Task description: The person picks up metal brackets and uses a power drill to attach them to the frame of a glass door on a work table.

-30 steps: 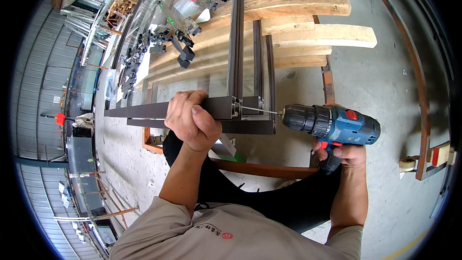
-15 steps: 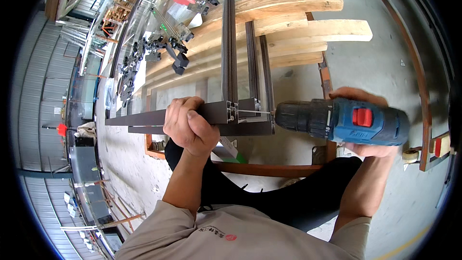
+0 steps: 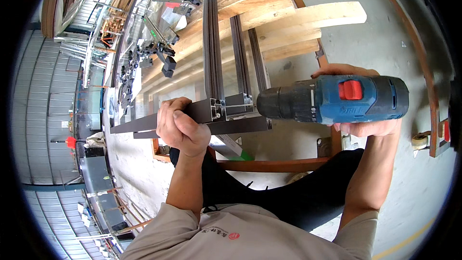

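Observation:
My left hand [image 3: 180, 127] is closed round the dark brown metal profile [image 3: 137, 123] along the near edge of a glazed frame, close to its corner. A long dark upright profile [image 3: 212, 38] meets it there, and the cut end shows hollow channels. My right hand [image 3: 368, 129] grips a blue and black cordless drill [image 3: 332, 100] with a red switch on top. Its chuck points left at the frame's corner. A thin bit seems to reach toward the profile end; I cannot tell whether its tip touches. More dark frames [image 3: 239, 53] lie just below and to the right.
Wooden beams [image 3: 308, 12] lie under the frames on an orange-brown metal rack [image 3: 274, 165]. Black hardware pieces [image 3: 166, 62] rest on the glass at the far left. A white and green box [image 3: 233, 148] is below the frame. A caster wheel [image 3: 419, 139] stands at right.
The whole view has shifted, with the frames now further left. The drill has moved left and up, its chuck slightly nearer the corner. My left hand keeps its hold.

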The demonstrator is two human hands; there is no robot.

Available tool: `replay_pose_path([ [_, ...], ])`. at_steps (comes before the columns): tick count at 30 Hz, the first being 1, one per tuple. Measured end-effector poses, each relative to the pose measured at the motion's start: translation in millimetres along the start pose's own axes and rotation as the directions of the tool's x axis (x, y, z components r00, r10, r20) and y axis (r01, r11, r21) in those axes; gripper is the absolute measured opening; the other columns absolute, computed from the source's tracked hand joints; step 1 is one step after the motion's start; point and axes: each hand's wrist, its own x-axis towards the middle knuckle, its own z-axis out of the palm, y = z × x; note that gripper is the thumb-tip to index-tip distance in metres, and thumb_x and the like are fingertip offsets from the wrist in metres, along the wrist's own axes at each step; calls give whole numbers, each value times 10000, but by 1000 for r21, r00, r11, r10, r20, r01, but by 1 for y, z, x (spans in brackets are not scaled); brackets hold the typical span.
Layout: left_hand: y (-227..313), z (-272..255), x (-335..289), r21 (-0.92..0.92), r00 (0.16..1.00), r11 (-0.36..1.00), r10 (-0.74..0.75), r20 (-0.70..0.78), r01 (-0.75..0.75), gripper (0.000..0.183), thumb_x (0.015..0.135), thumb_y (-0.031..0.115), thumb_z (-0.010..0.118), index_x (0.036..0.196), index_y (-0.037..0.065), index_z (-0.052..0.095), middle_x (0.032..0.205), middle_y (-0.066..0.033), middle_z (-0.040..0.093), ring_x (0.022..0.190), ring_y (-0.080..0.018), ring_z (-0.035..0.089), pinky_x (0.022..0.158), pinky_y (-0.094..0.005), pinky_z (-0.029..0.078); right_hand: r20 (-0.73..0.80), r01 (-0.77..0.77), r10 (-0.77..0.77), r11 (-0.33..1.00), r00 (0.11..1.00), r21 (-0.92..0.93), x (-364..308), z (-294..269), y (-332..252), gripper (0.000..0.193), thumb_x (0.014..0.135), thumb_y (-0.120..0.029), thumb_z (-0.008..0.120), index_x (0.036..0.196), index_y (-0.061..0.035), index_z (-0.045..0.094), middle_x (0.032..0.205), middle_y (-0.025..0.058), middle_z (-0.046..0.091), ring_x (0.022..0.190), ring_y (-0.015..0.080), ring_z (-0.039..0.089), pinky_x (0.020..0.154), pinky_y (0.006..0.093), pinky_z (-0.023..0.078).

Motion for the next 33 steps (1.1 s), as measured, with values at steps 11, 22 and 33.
replay_pose_path([
  [11, 4, 2, -1, -15, 998, 998, -68, -15, 68, 315, 906, 109, 411, 752, -64, 625, 714, -184, 637, 598, -317, 585, 548, -393, 456, 53, 137, -128, 954, 990, -266, -8, -18, 40, 706, 549, -62, 825, 1237, 2, 679, 1095, 115, 738, 910, 185, 724, 818, 319, 598],
  [22, 1, 1, -5, 47, 1000, 999, -27, -5, 27, 415, 993, 186, 381, 823, -82, 649, 758, -168, 653, 655, -277, 617, 604, -352, 495, -82, 209, -226, 963, 971, -172, -3, -3, 34, 438, 604, -18, 861, 1028, -22, 748, 915, 83, 761, 787, 151, 708, 711, 304, 582],
  [33, 3, -1, -5, 73, 999, 996, -42, 0, 41, 482, 1035, 253, 379, 860, -83, 677, 807, -171, 689, 701, -258, 645, 636, -342, 512, -92, 180, -195, 972, 976, -148, -2, -3, 37, 428, 597, 23, 846, 1015, -17, 762, 899, 81, 768, 793, 154, 704, 694, 310, 579],
])
